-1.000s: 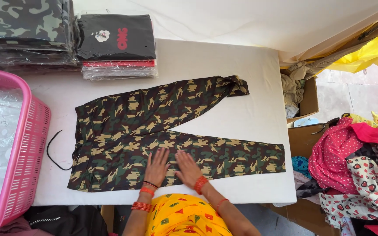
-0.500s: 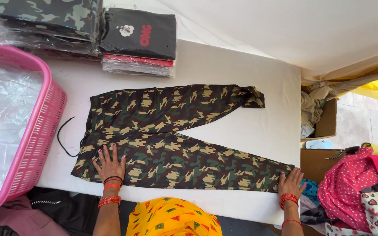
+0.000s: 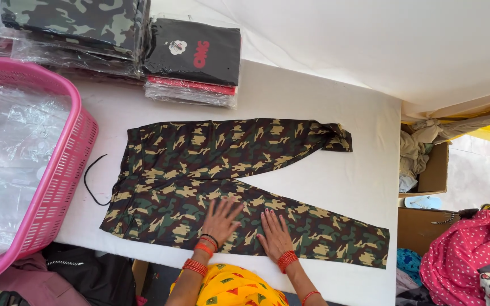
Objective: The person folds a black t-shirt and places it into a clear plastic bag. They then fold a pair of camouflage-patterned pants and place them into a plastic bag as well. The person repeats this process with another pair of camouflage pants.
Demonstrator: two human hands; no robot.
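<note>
The person is standing at the near edge of the white table [image 3: 324, 170], pressing both palms flat onto a pair of camouflage trousers [image 3: 222, 181] that is lying spread across the middle of the tabletop, waistband toward the left edge and legs running right. The left hand [image 3: 220, 222] and right hand [image 3: 275, 233] are resting side by side on the nearer leg, fingers splayed open and gripping nothing. To my eye this is the smoothing step, flattening the cloth; a sensible next move would call for sliding the palms apart along that leg without dragging the fabric off the near edge.

The far leg is angling away, its cuff [image 3: 337, 137] bunched and turned over near the right edge, so it is wanting straightening too. A black drawstring [image 3: 91, 184] is trailing off the waistband toward a pink plastic basket [image 3: 58, 181] holding clear bags at the left edge. Bagged garment stacks [image 3: 191, 62] are crowding the far left corner, well apart from the trousers. Cardboard boxes [image 3: 435, 170] are sitting beyond the right edge.
</note>
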